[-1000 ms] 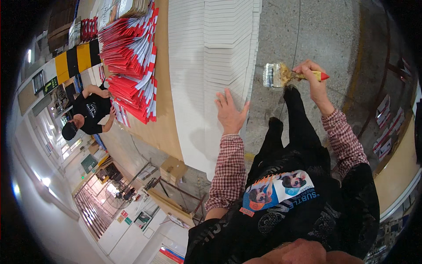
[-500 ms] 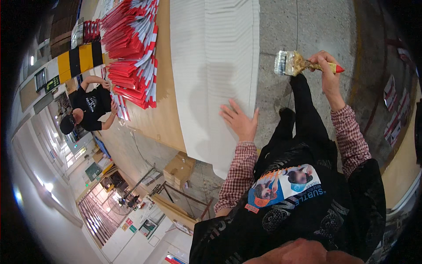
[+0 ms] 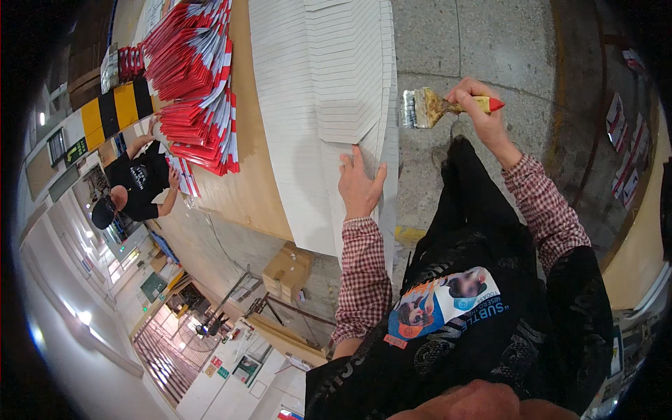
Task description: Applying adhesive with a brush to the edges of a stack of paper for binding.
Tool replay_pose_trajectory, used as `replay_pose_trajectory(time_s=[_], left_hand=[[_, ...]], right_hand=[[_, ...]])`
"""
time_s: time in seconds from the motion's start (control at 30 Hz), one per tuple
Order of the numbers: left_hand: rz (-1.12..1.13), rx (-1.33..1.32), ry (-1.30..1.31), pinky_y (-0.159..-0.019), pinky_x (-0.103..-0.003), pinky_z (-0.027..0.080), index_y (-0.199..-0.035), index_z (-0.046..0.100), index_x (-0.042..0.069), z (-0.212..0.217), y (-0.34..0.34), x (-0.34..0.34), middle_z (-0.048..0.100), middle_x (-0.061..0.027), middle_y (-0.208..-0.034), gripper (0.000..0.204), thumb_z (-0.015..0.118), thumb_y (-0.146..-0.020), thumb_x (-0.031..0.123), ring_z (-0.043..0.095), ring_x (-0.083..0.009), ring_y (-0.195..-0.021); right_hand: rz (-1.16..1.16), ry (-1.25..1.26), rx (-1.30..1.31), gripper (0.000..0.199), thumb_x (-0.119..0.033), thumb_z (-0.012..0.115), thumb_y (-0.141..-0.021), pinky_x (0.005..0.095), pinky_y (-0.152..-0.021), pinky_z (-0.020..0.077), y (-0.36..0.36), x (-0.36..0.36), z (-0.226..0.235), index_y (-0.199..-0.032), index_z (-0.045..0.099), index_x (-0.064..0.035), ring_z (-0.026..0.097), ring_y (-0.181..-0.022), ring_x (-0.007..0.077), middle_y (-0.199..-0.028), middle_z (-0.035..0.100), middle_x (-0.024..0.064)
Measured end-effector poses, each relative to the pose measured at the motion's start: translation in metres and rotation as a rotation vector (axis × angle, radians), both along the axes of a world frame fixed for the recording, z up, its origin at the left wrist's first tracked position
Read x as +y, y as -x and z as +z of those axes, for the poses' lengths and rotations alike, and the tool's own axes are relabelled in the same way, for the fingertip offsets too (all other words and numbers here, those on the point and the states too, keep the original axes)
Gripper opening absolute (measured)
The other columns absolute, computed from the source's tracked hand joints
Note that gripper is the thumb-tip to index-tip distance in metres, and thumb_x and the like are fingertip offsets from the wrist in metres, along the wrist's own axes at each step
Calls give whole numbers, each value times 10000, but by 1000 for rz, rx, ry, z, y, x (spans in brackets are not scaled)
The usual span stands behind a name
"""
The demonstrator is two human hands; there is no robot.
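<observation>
**Gluing the sheet stack, one hand pinning it**

Holding the brush [image 3: 427, 106] by its yellow handle, my right hand [image 3: 483, 112] was fully closed around it, the gluey bristles just off the edge of the white sheet stack [image 3: 329, 91]. My left hand [image 3: 360, 187] lay open and flat on the stack's near corner, gripping nothing. Risk as I saw it: the sheets fan out right beside that palm, so a hard stroke could shove them crooked, or the loaded bristles could drip onto the concrete floor [image 3: 476, 42] below the grip.

Right hand [image 3: 483, 112] holds brush [image 3: 427, 107]; left hand [image 3: 360, 185] presses white sheets [image 3: 329, 91].
</observation>
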State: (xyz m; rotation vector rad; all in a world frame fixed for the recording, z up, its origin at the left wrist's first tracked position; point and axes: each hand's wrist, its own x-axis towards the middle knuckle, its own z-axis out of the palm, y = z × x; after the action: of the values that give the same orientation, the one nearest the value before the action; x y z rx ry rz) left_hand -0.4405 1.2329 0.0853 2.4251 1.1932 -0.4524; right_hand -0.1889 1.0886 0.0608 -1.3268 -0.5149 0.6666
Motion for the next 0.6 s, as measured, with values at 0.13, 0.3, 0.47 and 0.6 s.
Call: replay_pose_trajectory(time_s=[0.13,0.3,0.47,0.6], left_hand=[[-6,4,-51,-937,-440,412,-1394,359,19,0,2,2,392,-362,-1326,761,572,-827,481,468,-448,-1178],[33,-56,37,-958,-451,406,-1398,362,34,2,3,5,385,-352,-1337,764,604,-811,458,441,-512,-1176],[73,-59,100,-986,-443,386,-1398,368,36,6,3,11,373,-352,-1351,757,600,-810,454,418,-508,-1209],[58,-49,145,-999,-430,376,-1397,371,33,8,3,14,376,-353,-1350,764,599,-807,461,420,-491,-1220]], right_hand=[[16,26,-1,218,-174,529,-924,237,-602,460,2,9,-2,-809,612,-10,552,-698,81,-795,608,21],[-1,37,40,213,-170,535,-919,237,-595,452,1,23,-7,-799,609,-10,546,-681,76,-780,614,21],[-33,33,-70,217,-162,536,-915,231,-591,458,-5,30,-10,-788,618,-6,552,-676,68,-752,615,12],[-18,38,-58,214,-157,540,-911,226,-583,451,-4,30,-9,-781,620,-7,549,-660,65,-745,612,7]])
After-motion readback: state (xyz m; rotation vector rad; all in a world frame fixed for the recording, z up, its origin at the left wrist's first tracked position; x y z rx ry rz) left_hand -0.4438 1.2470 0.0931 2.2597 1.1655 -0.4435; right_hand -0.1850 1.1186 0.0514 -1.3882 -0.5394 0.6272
